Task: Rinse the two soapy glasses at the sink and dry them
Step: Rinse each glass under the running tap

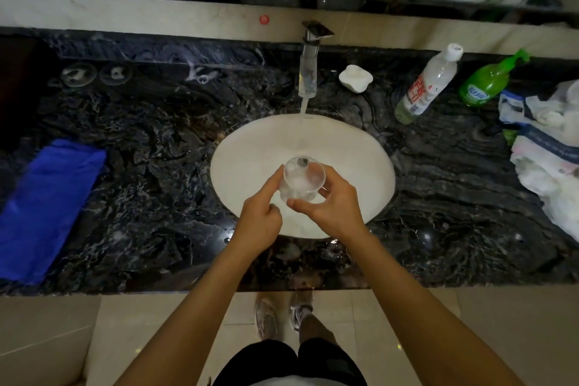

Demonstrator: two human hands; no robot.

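Observation:
A clear glass (302,178) with white foam inside is held over the white sink (372,163), its mouth tilted toward me. My right hand (333,207) wraps it from the right and below. My left hand (260,219) rests its fingers against the glass's left side. The faucet (308,72) runs, and its stream (304,105) falls into the basin behind the glass. Two round clear items with foam (78,73) (116,73) sit at the back left of the counter; I cannot tell what they are. A folded blue cloth (47,207) lies at the left.
The dark marble counter (156,166) is wet. A white soap dish (355,78), a clear bottle (426,84) and a green bottle (488,81) stand right of the faucet. Crumpled plastic bags (551,150) fill the far right. A mirror runs along the back wall.

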